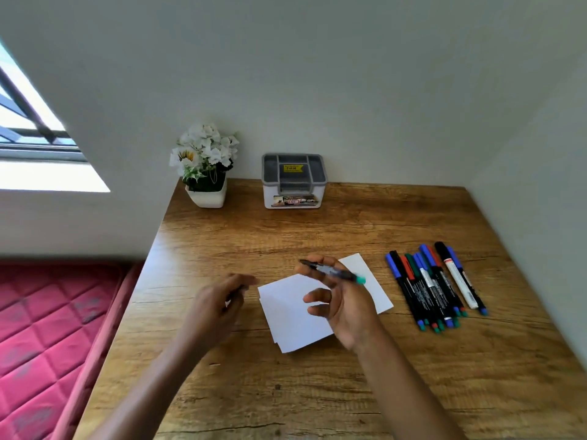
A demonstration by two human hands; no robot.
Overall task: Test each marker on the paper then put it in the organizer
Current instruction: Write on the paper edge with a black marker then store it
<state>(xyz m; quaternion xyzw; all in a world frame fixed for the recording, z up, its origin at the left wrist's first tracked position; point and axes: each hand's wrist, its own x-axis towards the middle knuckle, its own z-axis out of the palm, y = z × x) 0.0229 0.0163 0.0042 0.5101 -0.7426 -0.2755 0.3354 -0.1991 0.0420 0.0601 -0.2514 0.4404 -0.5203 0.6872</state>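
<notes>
- Left hand (219, 300): blurred above the surface (222, 236), fingers curled; its hold cannot be told.
- Paper (286, 315): white sheets lying between the hands.
- Organizer (293, 181): at the far edge, against the wall.
- Right hand (346, 306): pinches a green-ended marker (330, 272) over the paper.
- Remaining markers (435, 287): lying together, right of the paper.

Little can be read here. The organizer (293, 181) carries a paper label (294, 200) across its white front wall. Large pale letters at the label's right end look like "OP"; the rest is too small to make out. A yellow sticker (293, 168) on its grey top bears dark print, illegible. The markers (435, 287) lying on the counter (286, 392) show white lettering along their black barrels, unreadable. The barrel of the green-ended marker (330, 271) in the right hand (346, 300) is blurred.
</notes>
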